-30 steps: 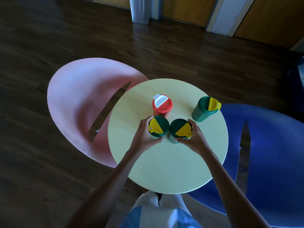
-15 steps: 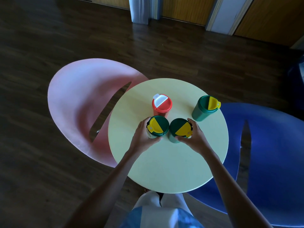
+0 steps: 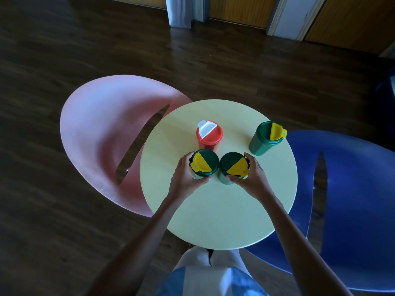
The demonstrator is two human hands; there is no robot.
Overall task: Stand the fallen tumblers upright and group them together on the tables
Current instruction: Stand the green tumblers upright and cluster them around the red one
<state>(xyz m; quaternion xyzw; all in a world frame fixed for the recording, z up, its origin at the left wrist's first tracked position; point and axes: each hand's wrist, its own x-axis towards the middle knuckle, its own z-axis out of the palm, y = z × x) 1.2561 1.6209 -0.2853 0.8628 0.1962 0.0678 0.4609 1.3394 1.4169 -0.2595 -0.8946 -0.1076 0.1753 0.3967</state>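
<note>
A round pale yellow table (image 3: 213, 214) carries several upright tumblers. My left hand (image 3: 184, 178) is wrapped around a pale tumbler with a green and yellow lid (image 3: 205, 165). Touching its right side stands a green tumbler with a green and yellow lid (image 3: 234, 166), gripped by my right hand (image 3: 252, 178). Just behind these two is a red tumbler with a white flap (image 3: 209, 134). Another green tumbler with a yellow flap (image 3: 266, 137) stands apart near the table's far right edge.
A pink chair (image 3: 102, 135) curves around the table's left side and a blue chair (image 3: 352, 189) sits on the right. Dark wooden floor surrounds them. Wooden doors and a white frame (image 3: 288, 16) run along the far wall.
Both hands have stayed on their tumblers. The pair has barely shifted on the table between the earlier frames and now.
</note>
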